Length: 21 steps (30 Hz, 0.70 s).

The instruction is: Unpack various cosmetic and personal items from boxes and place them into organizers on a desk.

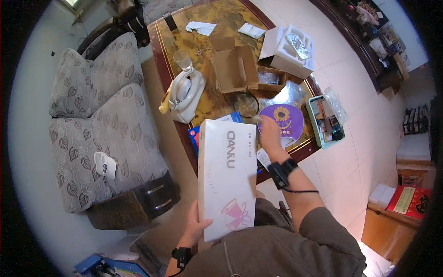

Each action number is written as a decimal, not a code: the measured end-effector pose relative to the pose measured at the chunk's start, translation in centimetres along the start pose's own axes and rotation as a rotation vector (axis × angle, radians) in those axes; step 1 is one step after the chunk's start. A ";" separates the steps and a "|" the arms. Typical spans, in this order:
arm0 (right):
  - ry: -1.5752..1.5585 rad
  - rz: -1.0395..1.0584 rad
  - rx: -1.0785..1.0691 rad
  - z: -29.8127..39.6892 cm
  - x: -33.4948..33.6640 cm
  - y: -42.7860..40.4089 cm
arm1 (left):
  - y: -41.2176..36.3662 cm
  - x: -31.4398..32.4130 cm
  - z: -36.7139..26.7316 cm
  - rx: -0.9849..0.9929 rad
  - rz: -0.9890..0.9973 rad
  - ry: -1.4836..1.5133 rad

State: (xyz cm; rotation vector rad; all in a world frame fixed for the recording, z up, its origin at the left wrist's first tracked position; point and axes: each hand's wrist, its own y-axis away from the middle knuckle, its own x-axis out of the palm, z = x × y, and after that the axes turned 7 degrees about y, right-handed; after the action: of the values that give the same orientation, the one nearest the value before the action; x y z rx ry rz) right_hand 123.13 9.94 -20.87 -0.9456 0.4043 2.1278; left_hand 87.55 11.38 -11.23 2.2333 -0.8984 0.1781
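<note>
A long white cardboard box (221, 183) lies lengthwise before me, its near end by my lap and its far end at the table's near edge. It bears printed writing and a pink ribbon drawing. My left hand (196, 223) grips the box's lower left edge, thumb on top. Beyond the upper right corner, my right hand (271, 136) is blurred, with a small pale thing (256, 119) at its fingertips. Whether the fingers hold that thing is unclear. Behind this hand lies a purple hand fan (297, 119) with a sunflower print. A round glass dish (246, 105) sits just beyond.
On the patterned table (214, 107) stand an open brown carton (230, 65), a white box with foam (290, 52), a white bag (188, 104) and a clear cup (182, 59). A green tray (325, 143) holds small items at the right. A sofa (128, 128) flanks the left.
</note>
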 end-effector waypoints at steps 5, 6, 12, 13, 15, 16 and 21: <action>0.466 0.311 -0.547 8.9 -2.8 9.6 | 0.4 -0.5 -0.4 -0.044 -0.132 0.077; 0.307 0.410 -0.636 10.3 -2.7 12.3 | 0.2 -0.4 -0.4 -0.045 -0.123 0.075; 0.412 0.376 -0.459 11.3 -0.1 8.1 | 1.0 -0.7 0.1 0.017 -0.086 0.080; 0.455 0.305 -0.397 10.1 0.4 5.8 | 1.3 -1.2 0.4 0.009 -0.082 0.066; 0.171 -0.121 -0.463 3.2 1.8 2.2 | 1.1 -1.0 0.7 0.000 -0.043 0.050; 0.031 0.047 -0.162 0.9 2.0 1.4 | 1.2 -1.1 1.0 -0.001 -0.059 0.057; -0.873 -0.034 0.495 0.2 -3.0 3.2 | 1.5 -0.1 -0.3 0.020 -0.129 0.058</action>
State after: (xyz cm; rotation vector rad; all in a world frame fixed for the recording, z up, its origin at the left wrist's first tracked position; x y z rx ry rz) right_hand 121.93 6.42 -18.62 0.2697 0.4150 2.0351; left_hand 86.50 10.89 -10.23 2.2837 -0.7227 0.1915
